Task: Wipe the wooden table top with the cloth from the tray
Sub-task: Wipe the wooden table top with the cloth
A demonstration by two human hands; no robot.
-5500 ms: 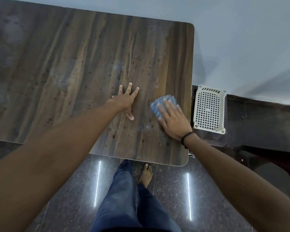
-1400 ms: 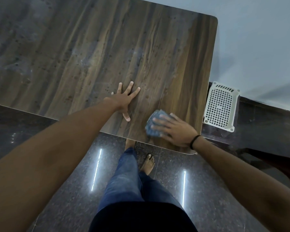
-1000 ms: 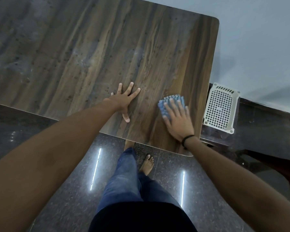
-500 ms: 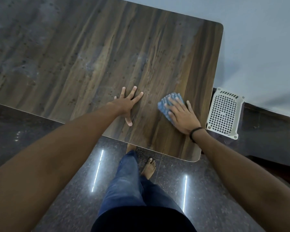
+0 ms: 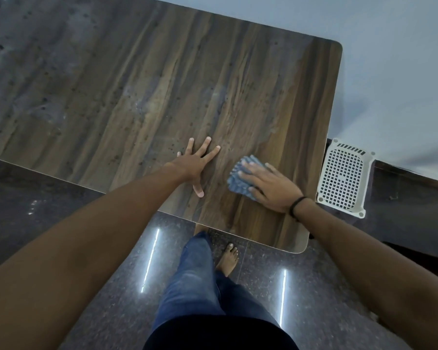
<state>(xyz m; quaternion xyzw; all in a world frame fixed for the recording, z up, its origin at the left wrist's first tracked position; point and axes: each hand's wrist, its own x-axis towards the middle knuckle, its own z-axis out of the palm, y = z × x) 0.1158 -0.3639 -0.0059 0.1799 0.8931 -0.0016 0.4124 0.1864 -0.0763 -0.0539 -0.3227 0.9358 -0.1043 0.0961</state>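
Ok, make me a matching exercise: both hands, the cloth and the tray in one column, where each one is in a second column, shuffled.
Column one:
1. left hand
2. right hand
3. blue cloth
4. white tray

Column two:
A. beside the table top, past its right edge
B. flat on bare wood, fingers spread
C. pressing on the cloth
D. under a hand, near the front edge

Pairs: 1-B, 2-C, 3-D, 4-A.

Table top: no writing I can read.
Tray: no label or number I can read.
Cloth under my right hand: no readable print.
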